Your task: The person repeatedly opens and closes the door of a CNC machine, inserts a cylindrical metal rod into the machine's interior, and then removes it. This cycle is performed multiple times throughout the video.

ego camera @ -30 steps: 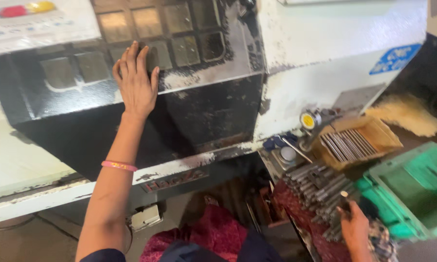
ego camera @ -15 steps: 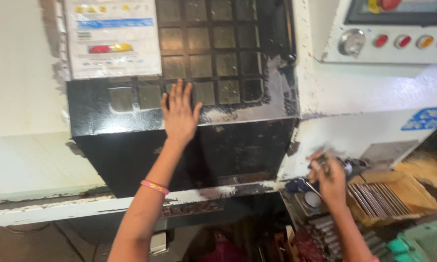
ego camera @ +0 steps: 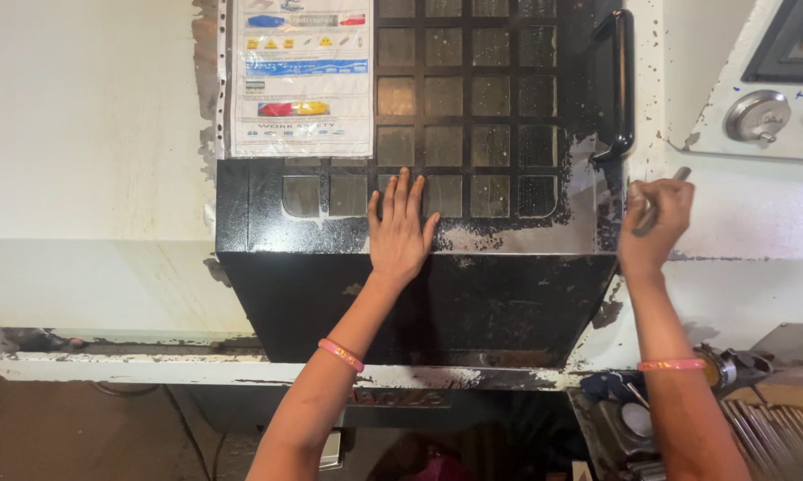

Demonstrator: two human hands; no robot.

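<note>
My left hand (ego camera: 401,233) lies flat with fingers spread on the black sliding door (ego camera: 419,294) of a machine, just under its gridded window (ego camera: 459,98). My right hand (ego camera: 655,223) is raised at the door's right edge, below the black door handle (ego camera: 621,85), closed around a thin metal rod (ego camera: 660,200) whose end sticks out above the fingers. Both wrists wear pink bands.
A laminated printed sheet (ego camera: 299,76) hangs on the door's upper left. A control panel with a round knob (ego camera: 756,116) is at the upper right. A tray of metal rods (ego camera: 775,436) and small parts sit at the lower right. White machine housing (ego camera: 89,178) spreads left.
My right hand rose from the rod tray at the lower right to the door's right edge, carrying a rod. The view tilted upward; my left hand stayed on the door.
</note>
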